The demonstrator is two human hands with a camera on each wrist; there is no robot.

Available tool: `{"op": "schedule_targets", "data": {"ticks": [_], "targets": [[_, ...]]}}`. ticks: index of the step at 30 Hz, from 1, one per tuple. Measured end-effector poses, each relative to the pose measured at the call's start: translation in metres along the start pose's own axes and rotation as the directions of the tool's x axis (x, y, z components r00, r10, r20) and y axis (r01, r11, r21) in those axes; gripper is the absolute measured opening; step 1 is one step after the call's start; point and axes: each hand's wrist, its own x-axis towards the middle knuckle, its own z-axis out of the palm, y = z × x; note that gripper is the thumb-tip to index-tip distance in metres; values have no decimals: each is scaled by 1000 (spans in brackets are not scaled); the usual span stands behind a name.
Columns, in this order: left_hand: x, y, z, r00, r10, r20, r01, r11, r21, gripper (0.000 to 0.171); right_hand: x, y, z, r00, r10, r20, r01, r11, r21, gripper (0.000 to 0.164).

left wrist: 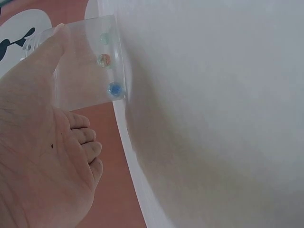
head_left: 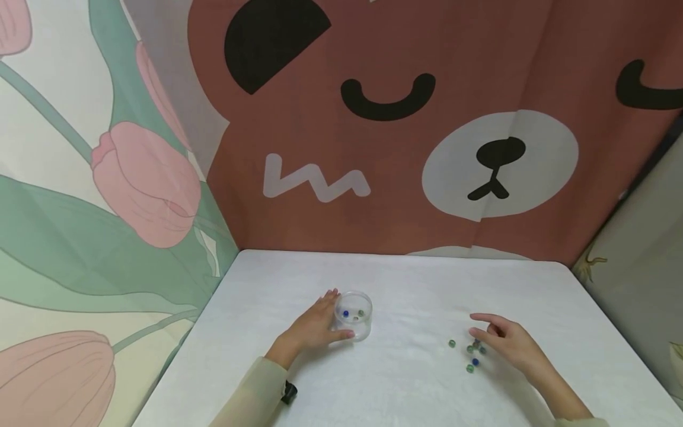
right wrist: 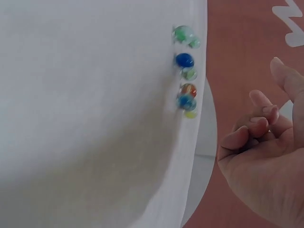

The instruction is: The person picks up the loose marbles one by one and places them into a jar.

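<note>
A clear plastic jar (head_left: 354, 323) stands on the white table, with a blue marble (left wrist: 115, 89), an orange-and-white marble (left wrist: 104, 60) and a pale green marble (left wrist: 105, 38) at its bottom. My left hand (head_left: 316, 326) holds the jar from the left, thumb across its front and fingers at its far side. Over on the right, my right hand (head_left: 509, 343) hovers beside a loose group of marbles, index finger and thumb apart, the other fingers curled inward. That group has a dark blue marble (right wrist: 185, 60), a green marble (right wrist: 183, 33), an orange marble (right wrist: 189, 90) and several others.
A white cloth covers the table (head_left: 395, 385). Behind it hangs a brown curtain (head_left: 395, 219) with a bear face, and a tulip-print curtain (head_left: 144, 184) hangs at the left. One green marble (head_left: 452, 343) lies a little left of the group.
</note>
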Motion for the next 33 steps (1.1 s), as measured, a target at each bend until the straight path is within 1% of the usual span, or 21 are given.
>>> {"op": "schedule_targets", "data": {"ticks": [3, 9, 13, 18, 20, 26, 31, 33], "targets": [[0, 1, 0, 1000, -5, 2, 5, 1000, 4, 106, -2, 5, -2, 1000, 18, -5, -18, 999, -34, 58], [-2, 2, -2, 1000, -17, 12, 17, 1000, 23, 108, -4, 17, -1, 999, 33, -1, -32, 990, -141, 62], [-2, 2, -3, 1000, -18, 13, 17, 1000, 19, 107, -5, 23, -1, 999, 43, 14, -40, 985, -169, 63], [-1, 3, -3, 1000, -10, 17, 10, 1000, 15, 108, -7, 29, -5, 998, 63, 8, -60, 975, -216, 61], [-1, 3, -3, 1000, -9, 20, 9, 1000, 12, 108, -7, 31, -7, 997, 76, 11, -72, 972, -225, 61], [-1, 2, -3, 1000, -9, 21, 8, 1000, 21, 108, -7, 37, -7, 993, 105, 55, -90, 970, -225, 60], [0, 2, -2, 1000, -10, 19, 10, 1000, 21, 108, -7, 41, -3, 993, 104, 58, -87, 965, -249, 61], [0, 2, -2, 1000, -10, 18, 10, 1000, 20, 107, -7, 41, -2, 994, 92, 55, -74, 963, -258, 62]]}}
